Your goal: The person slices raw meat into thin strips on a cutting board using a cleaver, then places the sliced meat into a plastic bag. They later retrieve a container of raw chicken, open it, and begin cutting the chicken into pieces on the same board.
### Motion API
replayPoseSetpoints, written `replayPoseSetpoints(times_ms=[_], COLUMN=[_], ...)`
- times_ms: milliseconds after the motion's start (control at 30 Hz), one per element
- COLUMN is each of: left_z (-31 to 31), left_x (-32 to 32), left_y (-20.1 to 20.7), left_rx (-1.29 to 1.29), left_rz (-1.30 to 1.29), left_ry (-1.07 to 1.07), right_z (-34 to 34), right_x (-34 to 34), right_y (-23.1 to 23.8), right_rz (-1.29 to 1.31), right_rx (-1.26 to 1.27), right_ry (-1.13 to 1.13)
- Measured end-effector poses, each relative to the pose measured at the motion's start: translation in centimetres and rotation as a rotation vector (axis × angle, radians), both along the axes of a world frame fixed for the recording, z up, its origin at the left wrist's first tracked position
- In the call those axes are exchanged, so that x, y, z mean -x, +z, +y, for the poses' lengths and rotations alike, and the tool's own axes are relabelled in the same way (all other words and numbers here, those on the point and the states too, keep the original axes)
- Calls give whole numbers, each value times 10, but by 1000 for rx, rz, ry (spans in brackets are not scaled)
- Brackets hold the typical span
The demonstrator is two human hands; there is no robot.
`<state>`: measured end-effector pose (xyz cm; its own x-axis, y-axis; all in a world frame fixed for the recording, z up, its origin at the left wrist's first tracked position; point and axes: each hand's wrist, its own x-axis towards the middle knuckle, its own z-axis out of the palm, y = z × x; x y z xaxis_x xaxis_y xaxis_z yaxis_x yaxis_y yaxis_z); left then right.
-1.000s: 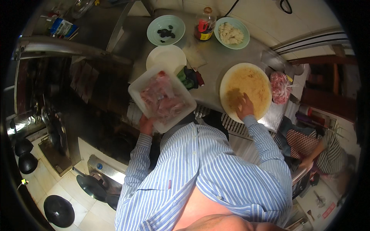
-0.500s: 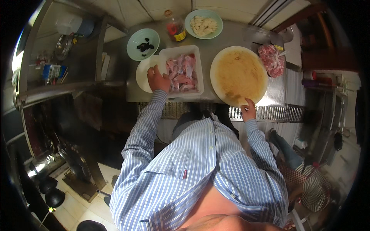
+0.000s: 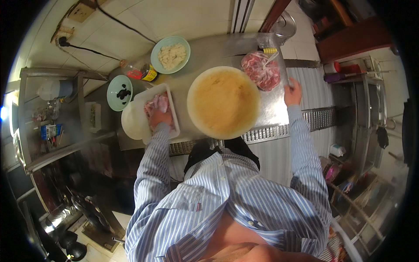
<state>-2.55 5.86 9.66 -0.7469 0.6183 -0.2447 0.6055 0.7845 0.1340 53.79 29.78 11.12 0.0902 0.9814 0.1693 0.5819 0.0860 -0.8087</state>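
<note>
Raw meat [image 3: 162, 102] — pale pink — lies in a tub [image 3: 139, 110].

This is a kitchen, apparently a commercial one: a metal bench [image 3: 209, 49] against a tiled wall [image 3: 131, 24] carries a round chopping board [image 3: 223, 102], a white tub of raw meat [image 3: 172, 109] and a bag of meat [image 3: 262, 73]; a slotted drain grate [image 3: 267, 133] crosses the floor, and dark woks [image 3: 76, 251] sit lower left.
</note>
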Motion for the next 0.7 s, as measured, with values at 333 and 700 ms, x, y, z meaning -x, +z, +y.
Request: replayPoseSetpoints(times_ms=[333,700], left_z=[-59,-16], left_x=[5,-25], left_y=[71,106], left_rx=[-453,-336], left_rz=[-12,397], left_ry=[255,143], right_z=[276,281], right_x=[38,71], right_y=[-69,-60], right_rz=[-646,-977], right_rx=[294,26], right_ry=[495,755])
